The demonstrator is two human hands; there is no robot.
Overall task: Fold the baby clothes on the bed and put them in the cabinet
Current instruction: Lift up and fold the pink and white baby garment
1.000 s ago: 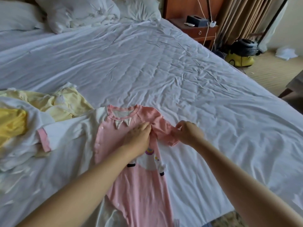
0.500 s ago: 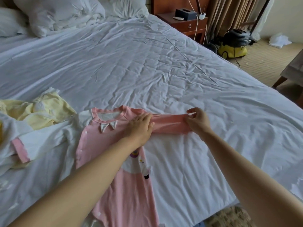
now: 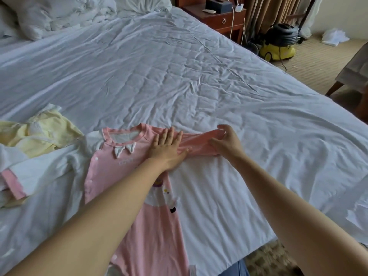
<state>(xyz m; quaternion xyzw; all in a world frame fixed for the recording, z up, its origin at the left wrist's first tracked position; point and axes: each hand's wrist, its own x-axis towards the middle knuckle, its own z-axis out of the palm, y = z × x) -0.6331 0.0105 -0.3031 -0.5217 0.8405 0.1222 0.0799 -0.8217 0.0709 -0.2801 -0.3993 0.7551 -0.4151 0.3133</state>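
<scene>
A pink baby romper [image 3: 111, 172] with white collar points and a cartoon print lies flat on the white bed sheet [image 3: 179, 76], neck toward the pillows. My left hand [image 3: 169, 148] presses flat with straight fingers on its right shoulder. My right hand [image 3: 225, 142] pinches the end of the stretched-out right sleeve. A white garment with pink cuff [image 3: 39, 172] lies partly under the romper on the left. Pale yellow baby clothes [image 3: 39, 134] are heaped beyond it.
Pillows and a rumpled duvet [image 3: 59, 14] fill the head of the bed. A wooden nightstand [image 3: 219, 18] stands at the far right corner, a yellow vacuum cleaner [image 3: 278, 44] on the carpet beside it. A chair [image 3: 354, 72] sits at the right edge.
The right sleeve, bunched a second ago, has been pulled out straight to the right by my right hand. My left hand has flattened on the shoulder.
</scene>
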